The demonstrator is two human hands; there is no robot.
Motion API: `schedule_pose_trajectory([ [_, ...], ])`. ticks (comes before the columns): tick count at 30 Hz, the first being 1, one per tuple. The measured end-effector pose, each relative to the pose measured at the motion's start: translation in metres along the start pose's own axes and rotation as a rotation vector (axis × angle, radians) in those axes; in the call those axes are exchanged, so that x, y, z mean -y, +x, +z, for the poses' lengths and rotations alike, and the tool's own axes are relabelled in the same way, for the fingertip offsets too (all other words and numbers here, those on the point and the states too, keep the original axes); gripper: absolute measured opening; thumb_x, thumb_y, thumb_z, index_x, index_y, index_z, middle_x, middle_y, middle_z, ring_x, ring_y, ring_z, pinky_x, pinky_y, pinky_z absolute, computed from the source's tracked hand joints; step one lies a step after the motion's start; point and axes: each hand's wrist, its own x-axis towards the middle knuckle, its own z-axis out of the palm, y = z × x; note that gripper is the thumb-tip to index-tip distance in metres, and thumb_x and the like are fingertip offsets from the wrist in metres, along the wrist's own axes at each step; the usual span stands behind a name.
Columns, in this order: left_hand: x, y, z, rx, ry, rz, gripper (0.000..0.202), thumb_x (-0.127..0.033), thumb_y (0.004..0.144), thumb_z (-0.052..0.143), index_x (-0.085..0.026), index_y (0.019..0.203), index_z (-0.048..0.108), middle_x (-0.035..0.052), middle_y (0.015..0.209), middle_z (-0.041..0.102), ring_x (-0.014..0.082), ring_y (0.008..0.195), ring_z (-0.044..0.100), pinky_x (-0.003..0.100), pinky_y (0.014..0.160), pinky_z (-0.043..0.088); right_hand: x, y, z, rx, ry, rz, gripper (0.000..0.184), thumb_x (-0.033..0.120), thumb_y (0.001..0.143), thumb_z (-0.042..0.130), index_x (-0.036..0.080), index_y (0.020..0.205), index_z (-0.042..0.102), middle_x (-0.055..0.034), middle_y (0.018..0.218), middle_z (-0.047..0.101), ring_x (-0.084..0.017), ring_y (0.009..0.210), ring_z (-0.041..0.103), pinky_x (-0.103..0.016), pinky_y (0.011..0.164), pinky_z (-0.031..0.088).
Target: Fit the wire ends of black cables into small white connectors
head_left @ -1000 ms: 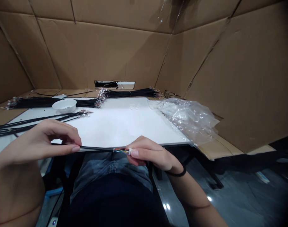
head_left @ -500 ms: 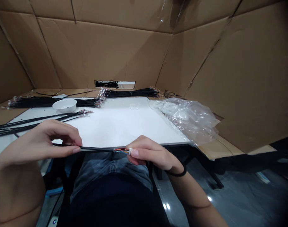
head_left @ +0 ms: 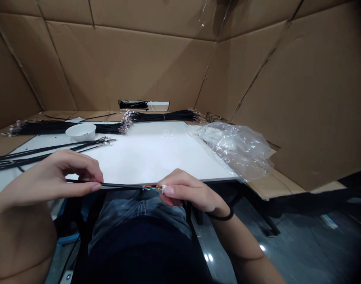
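Note:
A black cable (head_left: 121, 185) stretches between my two hands at the table's near edge. My left hand (head_left: 70, 175) pinches its black sheath between thumb and fingers. Thin coloured wires (head_left: 151, 187) come out of the sheath's right end and run into a small white connector (head_left: 163, 189). My right hand (head_left: 183, 189) is closed on that connector, thumb in front, and partly hides it. Several loose black cables (head_left: 59, 148) with white connectors lie on the table behind my left hand.
A white bowl (head_left: 80, 132) stands by a bundle of black cables (head_left: 47, 127); another tied bundle (head_left: 165, 115) lies at the back. Clear plastic bags (head_left: 236, 146) spread over the right side of the white table top (head_left: 156, 154). Cardboard walls (head_left: 139, 67) enclose the back and right.

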Motion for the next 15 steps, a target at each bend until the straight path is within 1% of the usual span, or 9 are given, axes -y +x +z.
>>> schedule_pose_trajectory([
  [5, 0.0016, -0.0019, -0.0002, -0.003, -0.009, 0.003, 0.014, -0.023, 0.083, 0.062, -0.017, 0.075, 0.071, 0.0001, 0.069, 0.07, 0.0089, 0.06, 0.063, 0.013, 0.055, 0.048, -0.0001, 0.0007, 0.0, -0.006, 0.001, -0.01, 0.045, 0.039, 0.099, 0.05, 0.013, 0.062, 0.054, 0.0047, 0.051, 0.04, -0.007, 0.047, 0.035, -0.023, 0.049, 0.029],
  [9, 0.0013, -0.0026, -0.0007, 0.007, 0.006, 0.007, 0.013, -0.023, 0.084, 0.061, -0.019, 0.076, 0.07, -0.0018, 0.07, 0.069, 0.0075, 0.06, 0.063, 0.012, 0.057, 0.048, -0.0003, 0.0011, 0.0003, -0.009, 0.007, -0.016, 0.046, 0.041, 0.098, 0.051, 0.013, 0.062, 0.055, 0.0041, 0.052, 0.042, -0.007, 0.047, 0.036, -0.023, 0.048, 0.029],
  [12, 0.0009, -0.0012, -0.0007, 0.005, 0.012, 0.011, 0.014, -0.023, 0.084, 0.061, -0.018, 0.075, 0.07, -0.0013, 0.069, 0.069, 0.0075, 0.059, 0.062, 0.012, 0.056, 0.048, -0.0007, 0.001, 0.0019, -0.033, 0.008, -0.011, 0.049, 0.045, 0.098, 0.048, 0.013, 0.062, 0.055, 0.0034, 0.052, 0.043, -0.007, 0.047, 0.036, -0.024, 0.048, 0.029],
  [15, 0.0009, 0.0006, -0.0004, 0.004, 0.011, 0.013, 0.014, -0.023, 0.083, 0.062, -0.017, 0.075, 0.071, -0.0004, 0.069, 0.07, 0.0083, 0.06, 0.063, 0.012, 0.056, 0.048, -0.0002, 0.001, 0.0041, -0.066, 0.036, 0.02, 0.051, 0.045, 0.099, 0.045, 0.013, 0.061, 0.055, 0.0023, 0.054, 0.046, -0.007, 0.047, 0.036, -0.023, 0.047, 0.029],
])
